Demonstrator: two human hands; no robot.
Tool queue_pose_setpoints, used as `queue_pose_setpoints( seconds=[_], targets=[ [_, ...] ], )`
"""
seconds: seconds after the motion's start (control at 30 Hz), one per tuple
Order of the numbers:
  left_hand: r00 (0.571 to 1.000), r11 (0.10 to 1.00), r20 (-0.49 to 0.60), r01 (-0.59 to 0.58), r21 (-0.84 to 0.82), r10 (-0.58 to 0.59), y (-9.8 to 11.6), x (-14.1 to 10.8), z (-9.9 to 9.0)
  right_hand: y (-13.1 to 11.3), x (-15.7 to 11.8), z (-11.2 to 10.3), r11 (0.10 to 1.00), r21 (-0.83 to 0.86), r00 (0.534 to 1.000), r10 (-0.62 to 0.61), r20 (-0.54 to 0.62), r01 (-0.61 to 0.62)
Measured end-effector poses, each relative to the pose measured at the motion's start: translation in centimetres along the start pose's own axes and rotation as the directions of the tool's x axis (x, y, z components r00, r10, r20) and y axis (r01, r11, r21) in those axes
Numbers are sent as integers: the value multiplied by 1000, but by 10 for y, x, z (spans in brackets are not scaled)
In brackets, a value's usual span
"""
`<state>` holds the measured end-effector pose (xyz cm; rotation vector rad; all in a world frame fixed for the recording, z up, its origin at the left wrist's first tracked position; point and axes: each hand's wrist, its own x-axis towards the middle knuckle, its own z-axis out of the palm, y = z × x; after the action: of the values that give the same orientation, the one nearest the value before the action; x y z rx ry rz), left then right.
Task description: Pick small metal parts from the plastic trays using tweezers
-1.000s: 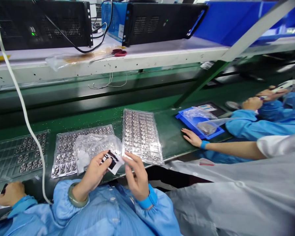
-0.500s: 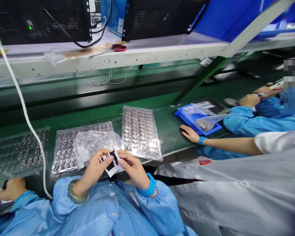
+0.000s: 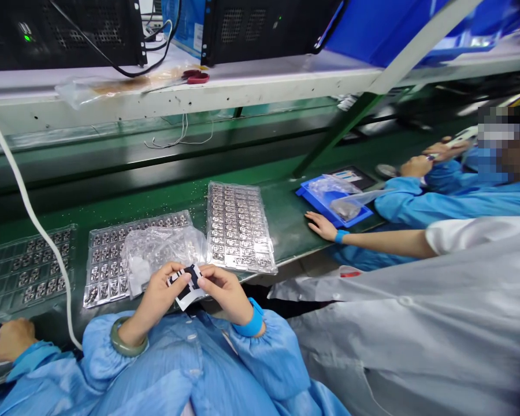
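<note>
Toward seven o'clock from the middle of the view, just above the wearer's blue coat (image 3: 173, 370), a small white card (image 3: 191, 293) with black patches is held between both hands, off the counter (image 3: 288, 222). The left hand (image 3: 167, 289) is nearly closed on it, thumb pressed on its face and fingers behind; the right hand (image 3: 219, 286), also nearly closed, pinches the edge toward three o'clock between thumb and fingers. A green bangle (image 3: 125, 342) rings the left wrist, a blue band (image 3: 255, 319) the right. Clock directions from here are taken from the card. Around eleven, a crumpled clear bag (image 3: 158, 248) lies over part of the middle tray (image 3: 88, 271), which reaches out toward ten and has small metallic parts in rows. Between one and two sits the right tray (image 3: 269, 245), full of like parts; at nine is the left tray (image 3: 2, 266), only partly filled, with a white cable (image 3: 28, 202) passing in front of it. At two o'clock, well apart, a blue bin (image 3: 351, 221) holds clear plastic, and a co-worker's open hand (image 3: 323, 227) rests on the counter beside it. Another person's hand (image 3: 12, 341) shows between eight and nine. Up at twelve, red-handled scissors (image 3: 198, 78) lie on the white shelf (image 3: 251, 91), with black cases (image 3: 264, 29) toward eleven and one
</note>
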<state>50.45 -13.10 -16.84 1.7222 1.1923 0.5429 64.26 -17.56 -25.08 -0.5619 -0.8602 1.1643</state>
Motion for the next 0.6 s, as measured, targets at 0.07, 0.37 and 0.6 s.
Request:
queue_pose_setpoints(
  seconds=[0.07,0.37,0.6],
  targets=[
    [1000,999,2,-8,32,8,-3,0,-2,1,0,1,996,74,999,39,12,-39],
    [998,992,-13,-62,113,63,-11,3,-4,10,-2,-2,961,230,987,139,85,-155],
    [999,988,6,-49,144,49,-12,2,-6,20,-2,-2,933,312,977,127,173,-177]
  ],
)
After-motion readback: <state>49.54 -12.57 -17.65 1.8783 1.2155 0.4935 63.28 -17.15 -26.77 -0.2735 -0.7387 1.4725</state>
